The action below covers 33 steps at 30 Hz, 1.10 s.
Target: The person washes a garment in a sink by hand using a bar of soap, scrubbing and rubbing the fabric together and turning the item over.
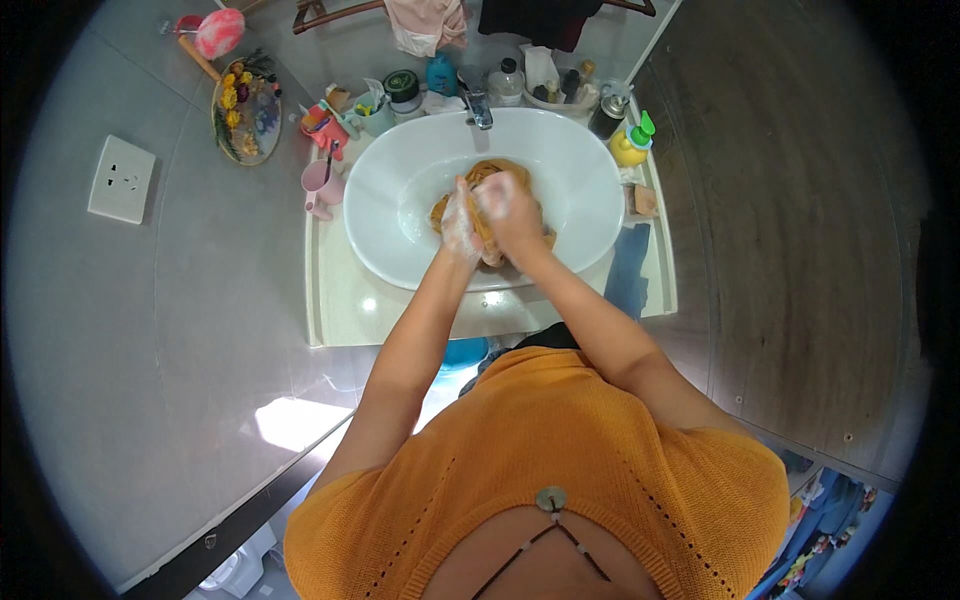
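Note:
A mustard-yellow wet cloth (496,166) lies bunched in the white oval washbasin (375,225), with a little water around it. Soap lather coats both hands. My left hand (460,225) is held edge-up at the cloth's left side and grips a fold of it. Curled into a fist and blurred, my right hand (511,211) presses on the same fold from the right. Part of the cloth hangs below my wrists, near the basin's front rim. Behind the basin, the chrome faucet (478,105) points toward me; no stream shows from it.
At left on the counter (337,300) stand a pink mug (321,184) and toothbrush cups (373,116). Bottles (506,84) line the back. A yellow pump bottle (628,148), a soap bar (645,201) and a blue cloth (628,266) sit at right, beside a brown wood-grain panel (802,225).

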### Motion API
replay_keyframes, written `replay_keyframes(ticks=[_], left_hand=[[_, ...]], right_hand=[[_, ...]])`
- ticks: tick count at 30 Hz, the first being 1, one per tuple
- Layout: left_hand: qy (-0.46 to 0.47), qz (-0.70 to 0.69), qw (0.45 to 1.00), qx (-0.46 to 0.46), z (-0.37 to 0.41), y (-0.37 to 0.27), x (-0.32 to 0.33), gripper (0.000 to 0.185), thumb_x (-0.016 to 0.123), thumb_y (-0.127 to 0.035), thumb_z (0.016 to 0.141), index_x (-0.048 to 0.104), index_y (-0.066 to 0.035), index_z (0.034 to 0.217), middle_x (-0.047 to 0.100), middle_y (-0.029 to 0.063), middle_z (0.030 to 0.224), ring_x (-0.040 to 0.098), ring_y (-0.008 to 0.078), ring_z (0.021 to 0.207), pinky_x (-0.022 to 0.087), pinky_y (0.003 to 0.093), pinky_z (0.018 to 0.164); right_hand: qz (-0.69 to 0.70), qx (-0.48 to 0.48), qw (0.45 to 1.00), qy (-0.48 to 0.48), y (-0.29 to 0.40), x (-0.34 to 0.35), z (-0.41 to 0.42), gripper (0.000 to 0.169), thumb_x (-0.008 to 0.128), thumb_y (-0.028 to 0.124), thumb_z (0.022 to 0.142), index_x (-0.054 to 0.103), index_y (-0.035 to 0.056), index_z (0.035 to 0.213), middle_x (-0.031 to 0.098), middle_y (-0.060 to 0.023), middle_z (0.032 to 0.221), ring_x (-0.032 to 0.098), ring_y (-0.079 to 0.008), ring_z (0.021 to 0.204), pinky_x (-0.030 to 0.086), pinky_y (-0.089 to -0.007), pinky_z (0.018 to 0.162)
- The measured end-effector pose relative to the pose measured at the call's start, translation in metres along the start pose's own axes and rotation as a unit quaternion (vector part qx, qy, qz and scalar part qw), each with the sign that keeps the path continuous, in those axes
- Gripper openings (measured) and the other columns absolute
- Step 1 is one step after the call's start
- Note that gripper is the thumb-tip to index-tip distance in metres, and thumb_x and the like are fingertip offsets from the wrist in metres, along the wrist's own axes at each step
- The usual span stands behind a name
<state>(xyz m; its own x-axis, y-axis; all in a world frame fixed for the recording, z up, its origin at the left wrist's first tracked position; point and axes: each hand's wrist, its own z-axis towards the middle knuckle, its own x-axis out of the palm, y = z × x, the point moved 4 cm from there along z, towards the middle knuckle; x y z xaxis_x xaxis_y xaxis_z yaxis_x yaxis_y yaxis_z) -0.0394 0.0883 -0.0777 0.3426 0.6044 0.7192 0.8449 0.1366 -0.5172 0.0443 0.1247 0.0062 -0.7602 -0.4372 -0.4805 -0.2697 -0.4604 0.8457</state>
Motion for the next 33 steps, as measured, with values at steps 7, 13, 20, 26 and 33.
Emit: replay_keyframes(ticks=[7, 13, 20, 26, 33], left_hand=[[0.031, 0.048, 0.996, 0.062, -0.018, 0.014, 0.042, 0.043, 0.032, -0.037, 0.096, 0.042, -0.005, 0.123, 0.052, 0.0088, 0.111, 0.048, 0.0190, 0.106, 0.040, 0.0304, 0.090], [0.272, -0.130, 0.953, -0.002, -0.007, 0.006, 0.022, 0.029, 0.035, -0.031, 0.095, 0.046, -0.009, 0.109, 0.053, 0.0084, 0.102, 0.052, 0.0220, 0.097, 0.044, 0.0326, 0.085], [0.061, -0.089, 0.990, -0.090, -0.025, 0.006, 0.035, 0.035, 0.036, -0.038, 0.093, 0.049, -0.012, 0.112, 0.056, 0.0075, 0.103, 0.057, 0.0235, 0.092, 0.050, 0.0378, 0.075], [0.118, -0.012, 0.983, -0.139, -0.016, 0.014, 0.009, 0.033, 0.037, -0.035, 0.094, 0.049, -0.011, 0.112, 0.057, 0.0074, 0.102, 0.058, 0.0227, 0.090, 0.051, 0.0369, 0.072], [0.122, -0.128, 0.981, -0.082, -0.004, 0.017, 0.009, 0.026, 0.037, -0.029, 0.094, 0.049, -0.010, 0.106, 0.056, 0.0061, 0.096, 0.058, 0.0203, 0.085, 0.050, 0.0342, 0.070]], right_hand=[[-0.178, -0.086, 0.979, -0.042, -0.037, -0.002, 0.041, 0.016, 0.050, 0.023, 0.085, 0.049, 0.0121, 0.097, 0.060, -0.0154, 0.068, 0.057, -0.0379, 0.064, 0.044, -0.0459, 0.058], [-0.077, -0.146, 0.986, -0.016, 0.021, 0.012, 0.001, 0.014, 0.054, 0.017, 0.083, 0.053, 0.0124, 0.097, 0.063, -0.0128, 0.078, 0.060, -0.0330, 0.068, 0.048, -0.0417, 0.061], [-0.129, -0.137, 0.982, -0.004, -0.010, 0.013, 0.032, 0.017, 0.055, 0.014, 0.077, 0.052, 0.0156, 0.094, 0.059, -0.0136, 0.068, 0.060, -0.0327, 0.065, 0.046, -0.0432, 0.059], [-0.119, -0.200, 0.973, -0.004, 0.006, 0.018, 0.015, 0.020, 0.056, 0.017, 0.078, 0.052, 0.0165, 0.097, 0.060, -0.0118, 0.066, 0.058, -0.0327, 0.054, 0.047, -0.0423, 0.055], [-0.124, -0.130, 0.983, 0.034, 0.010, 0.018, 0.005, 0.021, 0.058, 0.013, 0.080, 0.052, 0.0119, 0.100, 0.063, -0.0132, 0.083, 0.061, -0.0342, 0.074, 0.048, -0.0404, 0.063]])
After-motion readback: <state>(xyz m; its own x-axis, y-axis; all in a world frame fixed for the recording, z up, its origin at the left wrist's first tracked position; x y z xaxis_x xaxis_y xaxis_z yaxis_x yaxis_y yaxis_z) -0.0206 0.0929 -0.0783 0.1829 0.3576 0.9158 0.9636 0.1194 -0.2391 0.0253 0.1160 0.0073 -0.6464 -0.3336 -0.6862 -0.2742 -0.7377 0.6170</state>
